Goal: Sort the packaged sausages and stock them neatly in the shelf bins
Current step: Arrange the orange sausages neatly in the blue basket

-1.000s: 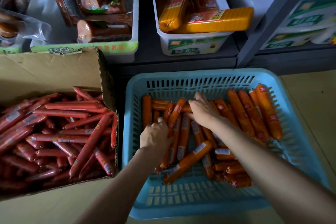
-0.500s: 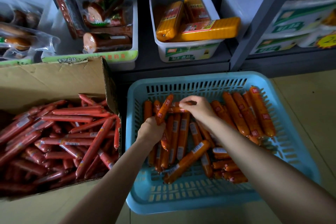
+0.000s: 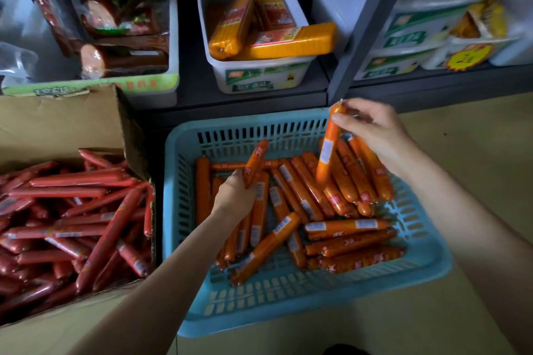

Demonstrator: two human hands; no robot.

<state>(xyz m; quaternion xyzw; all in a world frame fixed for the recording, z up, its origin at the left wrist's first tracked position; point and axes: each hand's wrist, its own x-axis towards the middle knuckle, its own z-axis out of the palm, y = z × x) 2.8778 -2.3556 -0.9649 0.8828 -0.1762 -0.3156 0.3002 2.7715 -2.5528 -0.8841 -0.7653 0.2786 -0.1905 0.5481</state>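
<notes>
Right now my right hand (image 3: 372, 131) pinches one orange sausage (image 3: 328, 145) by its crimped top end, so it hangs nearly upright above the far right part of the blue plastic basket (image 3: 427, 256). My left hand (image 3: 235, 196) is curled around the lower end of another orange sausage (image 3: 255, 163), which tilts up out of the loose pile (image 3: 302, 210) toward the basket's far wall.

To do this step well, I would judge it best to gather several sausages with their ends aligned and labels facing one way before moving to a shelf bin, since a fingertip pinch on a slick casing could slip. A fuller grip around the middle would be steadier.

The sausages are smooth, glossy cylinders with clipped ends and small white labels; they look firm enough to stack in rows. The basket is rigid, with slotted walls and floor. At its left sits an open cardboard box (image 3: 57, 124) of thinner red sausages (image 3: 86, 210), heaped untidily. On the shelf beyond the basket's far edge, a white bin (image 3: 259, 78) holds ridged yellow-orange sausage packs (image 3: 288, 43), and another white bin (image 3: 161, 86) holds dark vacuum-packed sausages (image 3: 115, 57).
</notes>
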